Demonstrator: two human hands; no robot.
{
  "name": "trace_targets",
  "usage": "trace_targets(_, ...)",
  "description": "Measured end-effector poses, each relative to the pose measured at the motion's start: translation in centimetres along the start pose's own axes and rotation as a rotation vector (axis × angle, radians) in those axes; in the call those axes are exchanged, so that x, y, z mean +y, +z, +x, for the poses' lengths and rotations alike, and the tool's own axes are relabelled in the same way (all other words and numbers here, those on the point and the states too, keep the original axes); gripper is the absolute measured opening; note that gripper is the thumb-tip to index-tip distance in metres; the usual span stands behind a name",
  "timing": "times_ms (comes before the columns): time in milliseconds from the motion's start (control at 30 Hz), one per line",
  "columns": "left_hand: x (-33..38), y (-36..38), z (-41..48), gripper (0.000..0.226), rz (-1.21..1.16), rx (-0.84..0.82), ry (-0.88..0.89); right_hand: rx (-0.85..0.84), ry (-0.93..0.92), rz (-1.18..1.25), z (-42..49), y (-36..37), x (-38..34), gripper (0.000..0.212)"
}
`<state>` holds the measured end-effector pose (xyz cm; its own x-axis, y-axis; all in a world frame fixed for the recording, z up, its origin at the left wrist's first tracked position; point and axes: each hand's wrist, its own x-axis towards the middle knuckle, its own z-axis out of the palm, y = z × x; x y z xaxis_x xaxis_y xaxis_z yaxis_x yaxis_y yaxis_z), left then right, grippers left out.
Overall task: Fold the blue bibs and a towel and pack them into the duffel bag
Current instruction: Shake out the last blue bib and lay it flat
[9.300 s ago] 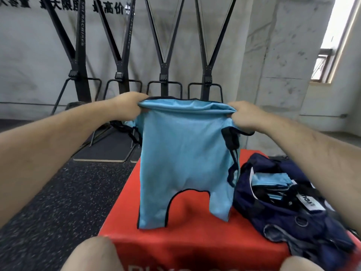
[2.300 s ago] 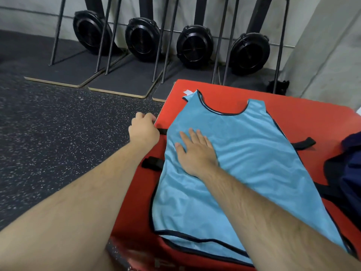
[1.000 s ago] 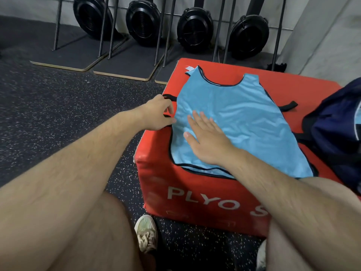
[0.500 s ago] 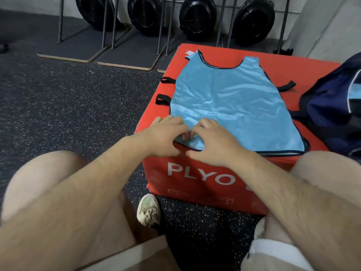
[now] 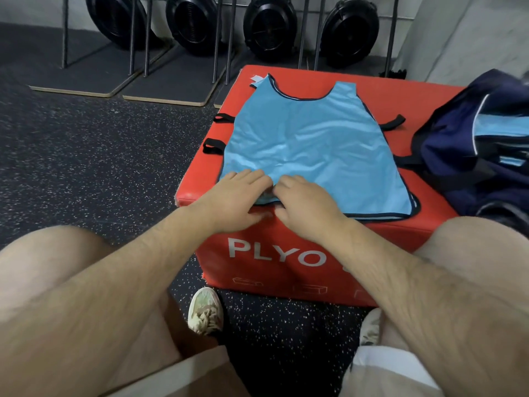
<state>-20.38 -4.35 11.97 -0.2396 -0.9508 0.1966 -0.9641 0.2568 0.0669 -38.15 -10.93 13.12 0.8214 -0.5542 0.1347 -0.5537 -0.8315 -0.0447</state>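
1. The blue bib [image 5: 312, 156] lies spread flat on top of the red plyo box [image 5: 286, 253], neck hole toward the box's far edge and hem along its near edge. One layer of hem shows below the other at the box's near right corner.
2. The left hand [image 5: 237, 196] and right hand [image 5: 303, 204] sit side by side on the hem at the box's near left corner. Their fingers curl down onto the cloth; whether they pinch the edge or only press it, I cannot tell.
3. To fold well, I would take hold of both layers together, or the under one will lag and crease.
4. Spread the hands apart along the hem first, toward the box's two near corners, so the edge lifts evenly.
5. Tuck in the black straps [image 5: 213, 144] hanging off the box's left side, or they will trail loose.
6. The navy duffel bag [image 5: 469, 156] rests open on the box's right end, blue cloth already showing inside.
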Motion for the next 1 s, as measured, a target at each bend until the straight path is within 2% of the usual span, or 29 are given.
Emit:
trace_targets(100,0.4,-0.4,0.8,0.022,-0.096,-0.084,-0.048,0.017,0.020,-0.018,-0.6,0.0,0.7,0.024)
trace_targets(200,0.0,-1.2,1.0,0.011,-0.085,-0.161,-0.132,0.033,0.063,-0.044,-1.8,0.0,2.1,0.028)
trace_targets(300,0.2,-1.3,1.3,0.017,-0.039,-0.137,-0.118,0.058,0.098,-0.069,-3.2,0.0,3.7,0.030)
trace_targets(433,3.3,0.1,3.6,0.039,-0.024,-0.047,0.017,0.100,0.148,-0.062,-5.0,-0.2,5.3,0.024)
trace_targets(633,8.8,2.5,7.4,0.024,0.024,0.047,0.130,0.187,0.186,-0.070,-7.4,0.4,7.1,0.012)
trace_targets(833,9.6,2.2,7.9,0.024,-0.018,-0.009,0.105,0.216,0.281,-0.123,-9.7,0.3,10.6,0.019)
trace_targets(1000,8.2,1.6,6.6,0.030,-0.139,-0.025,-0.051,0.218,0.357,-0.194,-11.5,-0.2,13.2,0.017)
